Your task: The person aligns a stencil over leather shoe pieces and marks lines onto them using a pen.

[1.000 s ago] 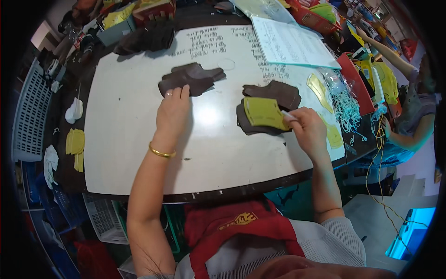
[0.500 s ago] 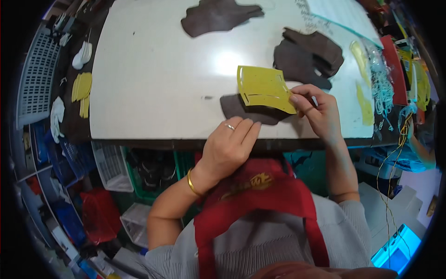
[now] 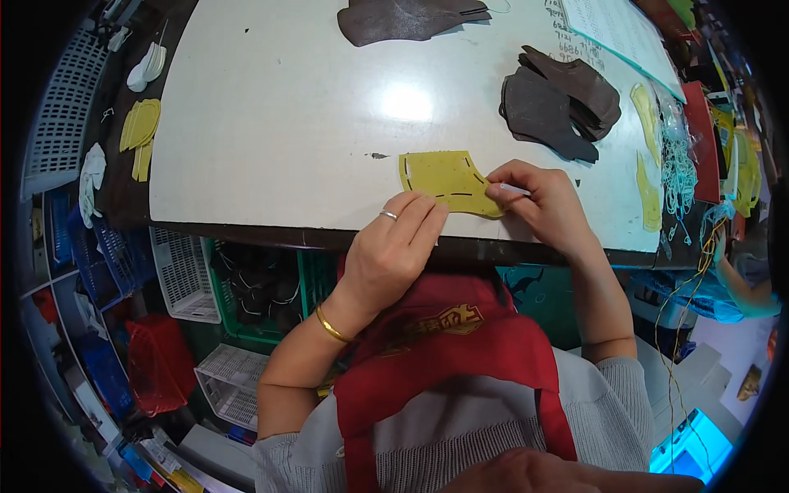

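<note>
A yellow pattern template (image 3: 444, 174) with slots cut along its edges lies flat near the table's front edge. The dark leather piece under it is now almost wholly covered, with dark showing through the slots. My left hand (image 3: 393, 238), a ring on one finger, lays its stretched fingers on the template's lower left edge. At the template's right edge is my right hand (image 3: 546, 204), fingers closed around a slim whitish pen-like stick (image 3: 515, 190). Its fingertips touch or nearly touch the template.
Brown leather pieces (image 3: 555, 107) are stacked to the right, with another pile (image 3: 403, 20) at the far side. Yellow templates (image 3: 648, 189), white cords (image 3: 678, 168) and a written sheet (image 3: 620, 41) lie along the right. Crates (image 3: 185, 275) stand below the table's edge.
The yellow template has come down from a raised tilt to lie flat over the leather piece. My right hand has shifted from holding its corner to gripping the slim stick beside it.
</note>
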{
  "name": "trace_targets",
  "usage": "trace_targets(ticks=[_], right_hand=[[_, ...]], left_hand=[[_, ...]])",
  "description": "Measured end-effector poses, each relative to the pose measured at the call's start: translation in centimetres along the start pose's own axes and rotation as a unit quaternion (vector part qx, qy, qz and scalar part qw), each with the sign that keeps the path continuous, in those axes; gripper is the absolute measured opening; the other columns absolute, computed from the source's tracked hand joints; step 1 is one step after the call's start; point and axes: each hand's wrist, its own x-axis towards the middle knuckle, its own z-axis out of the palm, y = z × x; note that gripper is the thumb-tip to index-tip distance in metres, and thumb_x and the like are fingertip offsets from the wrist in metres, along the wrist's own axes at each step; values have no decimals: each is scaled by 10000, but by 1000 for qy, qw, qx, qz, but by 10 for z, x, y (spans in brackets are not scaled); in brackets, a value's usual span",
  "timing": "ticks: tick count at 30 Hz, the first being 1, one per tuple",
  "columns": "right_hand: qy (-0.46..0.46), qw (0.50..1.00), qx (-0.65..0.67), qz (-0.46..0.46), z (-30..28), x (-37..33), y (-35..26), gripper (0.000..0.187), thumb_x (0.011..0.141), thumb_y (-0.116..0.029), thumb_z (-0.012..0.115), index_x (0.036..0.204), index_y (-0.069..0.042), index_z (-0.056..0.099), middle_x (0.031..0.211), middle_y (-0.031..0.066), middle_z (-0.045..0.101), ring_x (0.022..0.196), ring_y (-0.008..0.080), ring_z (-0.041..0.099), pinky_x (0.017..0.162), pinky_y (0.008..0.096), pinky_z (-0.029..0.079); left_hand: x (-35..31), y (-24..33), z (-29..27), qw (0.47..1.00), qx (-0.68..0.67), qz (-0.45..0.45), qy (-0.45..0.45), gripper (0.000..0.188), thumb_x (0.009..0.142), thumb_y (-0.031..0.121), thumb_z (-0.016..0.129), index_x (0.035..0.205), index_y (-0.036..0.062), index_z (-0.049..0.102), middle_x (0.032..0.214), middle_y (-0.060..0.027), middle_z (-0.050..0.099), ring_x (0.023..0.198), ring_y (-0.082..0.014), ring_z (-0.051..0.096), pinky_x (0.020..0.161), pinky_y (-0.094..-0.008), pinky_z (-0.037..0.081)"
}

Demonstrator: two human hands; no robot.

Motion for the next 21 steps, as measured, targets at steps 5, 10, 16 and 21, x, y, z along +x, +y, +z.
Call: trace_targets(ticks=[5,10,16,21], right_hand=[[-1,999,20,45,-13,1,5,185,954,-178,690,1019,-6,718,816,63,726,767,90,652,718,273,520],[50,997,37,49,-24,-8,20,230,883,-178,767,1040,-22,705,858,144,742,818,240,745,753,331,563],[115,992,-44,29,-14,-22,21,299,848,-192,808,1068,-49,664,889,118,747,848,275,749,753,353,577],[139,980,-139,-20,-17,-23,20,278,872,-226,795,1045,-54,662,900,94,731,783,277,732,719,366,571]], left_hand=[[19,10,-5,994,63,-2,-92,321,788,32,663,1107,42,695,1033,-76,660,944,-252,653,722,-328,589],[22,13,-1,973,177,31,-144,409,785,53,647,1188,108,691,935,-40,579,857,-220,603,623,-296,560],[23,21,6,972,164,73,-149,536,776,50,652,1292,185,693,907,-71,534,843,-249,583,606,-297,539],[26,35,11,974,150,44,-165,479,804,72,621,1278,92,685,996,-122,582,915,-283,595,778,-356,543]])
